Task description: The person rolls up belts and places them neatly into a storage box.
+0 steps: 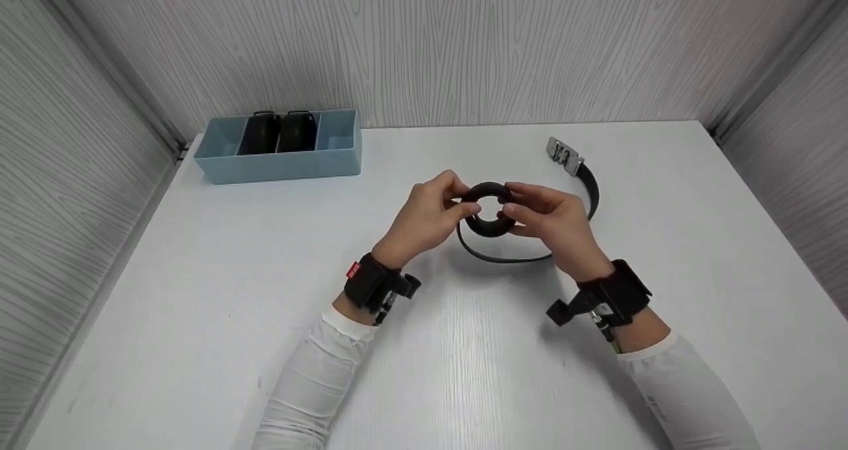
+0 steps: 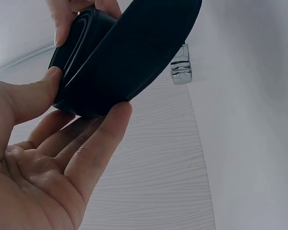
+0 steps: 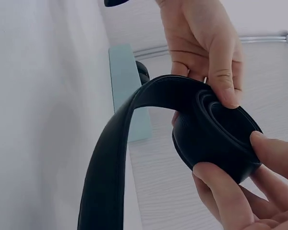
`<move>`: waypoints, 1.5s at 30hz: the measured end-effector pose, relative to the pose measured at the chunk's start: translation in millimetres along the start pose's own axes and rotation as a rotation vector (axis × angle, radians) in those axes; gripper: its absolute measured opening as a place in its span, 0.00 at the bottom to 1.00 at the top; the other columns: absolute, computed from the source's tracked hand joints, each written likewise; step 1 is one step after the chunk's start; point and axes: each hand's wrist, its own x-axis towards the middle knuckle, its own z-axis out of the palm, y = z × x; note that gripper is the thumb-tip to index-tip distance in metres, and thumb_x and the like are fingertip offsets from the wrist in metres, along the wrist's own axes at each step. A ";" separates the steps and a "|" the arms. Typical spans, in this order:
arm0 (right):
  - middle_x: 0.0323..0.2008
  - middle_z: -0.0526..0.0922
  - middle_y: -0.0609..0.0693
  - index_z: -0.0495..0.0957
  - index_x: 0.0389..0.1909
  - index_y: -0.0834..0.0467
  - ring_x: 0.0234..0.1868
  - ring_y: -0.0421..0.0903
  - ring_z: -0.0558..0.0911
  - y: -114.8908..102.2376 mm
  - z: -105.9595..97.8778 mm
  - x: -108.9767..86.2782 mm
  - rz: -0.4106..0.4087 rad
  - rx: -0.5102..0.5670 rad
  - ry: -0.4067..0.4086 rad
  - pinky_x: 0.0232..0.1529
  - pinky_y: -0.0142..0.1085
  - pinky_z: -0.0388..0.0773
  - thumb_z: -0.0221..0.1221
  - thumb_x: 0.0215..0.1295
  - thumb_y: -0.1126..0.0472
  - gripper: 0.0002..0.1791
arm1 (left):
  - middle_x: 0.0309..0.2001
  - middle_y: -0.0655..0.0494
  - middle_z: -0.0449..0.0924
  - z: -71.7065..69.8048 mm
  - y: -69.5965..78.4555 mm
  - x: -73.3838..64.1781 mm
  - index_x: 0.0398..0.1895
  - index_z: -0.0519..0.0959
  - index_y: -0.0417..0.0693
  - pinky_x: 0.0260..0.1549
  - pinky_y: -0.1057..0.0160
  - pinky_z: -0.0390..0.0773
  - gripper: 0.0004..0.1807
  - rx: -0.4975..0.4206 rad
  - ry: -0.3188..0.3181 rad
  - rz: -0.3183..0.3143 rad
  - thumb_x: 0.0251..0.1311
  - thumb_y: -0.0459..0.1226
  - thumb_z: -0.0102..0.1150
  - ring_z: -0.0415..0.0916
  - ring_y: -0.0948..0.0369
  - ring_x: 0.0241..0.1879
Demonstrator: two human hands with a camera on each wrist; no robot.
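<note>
A black belt [image 1: 489, 228] is coiled at one end into a ring, held up between both hands above the table. My left hand [image 1: 424, 217] pinches the coil's left side, thumb in front and fingers behind. On the opposite side my right hand [image 1: 553, 221] grips it between thumb and fingers. From the coil [image 3: 216, 139] the loose strap [image 3: 108, 158] hangs away in the right wrist view. That strap curves round behind the right hand to a silver buckle [image 1: 564, 156] at the back right. In the left wrist view the buckle [image 2: 181, 64] shows beyond the strap.
A light blue divided box [image 1: 285, 167] stands at the back left of the white table [image 1: 199, 291]. Two black rolled belts [image 1: 278, 134] sit upright in its middle compartments. Grey wood-grain panels [image 1: 424, 52] rise behind and at both sides.
</note>
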 end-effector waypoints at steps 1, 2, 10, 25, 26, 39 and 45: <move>0.53 0.86 0.60 0.78 0.65 0.66 0.49 0.49 0.89 -0.1 -0.1 0.0 0.001 -0.001 -0.009 0.49 0.45 0.85 0.69 0.68 0.66 0.26 | 0.44 0.50 0.87 -0.1 -0.1 0.2 0.43 0.78 0.40 0.44 0.62 0.78 0.09 0.003 -0.001 0.009 0.70 0.35 0.67 0.85 0.62 0.44; 0.53 0.86 0.60 0.78 0.65 0.66 0.48 0.50 0.89 -0.4 -0.3 -0.1 0.002 -0.004 -0.020 0.49 0.45 0.85 0.69 0.68 0.66 0.25 | 0.43 0.50 0.87 -0.5 0.0 0.1 0.43 0.78 0.40 0.43 0.62 0.77 0.08 0.005 -0.004 0.014 0.69 0.35 0.67 0.85 0.62 0.43; 0.55 0.86 0.58 0.82 0.62 0.61 0.46 0.47 0.89 -4.0 -4.2 -0.2 -0.002 -0.232 -0.139 0.45 0.40 0.87 0.71 0.67 0.62 0.23 | 0.43 0.52 0.87 -1.6 1.5 -0.9 0.45 0.80 0.42 0.32 0.65 0.69 0.08 0.117 -0.114 -0.008 0.70 0.37 0.66 0.79 0.64 0.36; 0.51 0.88 0.59 0.79 0.64 0.66 0.46 0.50 0.89 0.2 -2.2 1.3 0.025 -0.042 -0.034 0.45 0.44 0.86 0.69 0.68 0.65 0.24 | 0.46 0.50 0.87 0.9 0.6 0.1 0.47 0.76 0.41 0.41 0.63 0.75 0.11 0.042 -0.067 -0.068 0.71 0.37 0.66 0.85 0.62 0.45; 0.51 0.87 0.59 0.79 0.63 0.66 0.46 0.50 0.89 -0.1 -2.3 1.3 0.023 -0.045 -0.043 0.45 0.44 0.86 0.69 0.68 0.65 0.24 | 0.45 0.49 0.87 0.4 0.9 -0.2 0.46 0.76 0.41 0.40 0.64 0.75 0.10 0.047 -0.071 -0.064 0.71 0.37 0.66 0.85 0.62 0.45; 0.56 0.86 0.57 0.82 0.62 0.61 0.48 0.45 0.89 -5.4 -3.9 -1.2 0.030 -0.309 -0.192 0.44 0.37 0.86 0.70 0.68 0.63 0.23 | 0.48 0.52 0.88 0.0 0.2 -0.6 0.46 0.78 0.43 0.35 0.64 0.74 0.10 0.160 -0.183 -0.090 0.69 0.37 0.68 0.81 0.63 0.40; 0.52 0.88 0.58 0.81 0.63 0.64 0.46 0.46 0.89 -0.5 -1.8 0.4 0.017 -0.125 -0.079 0.43 0.39 0.87 0.70 0.67 0.65 0.24 | 0.52 0.51 0.86 0.2 -1.7 -0.6 0.48 0.77 0.42 0.38 0.64 0.75 0.13 0.048 -0.098 -0.085 0.70 0.39 0.68 0.85 0.63 0.44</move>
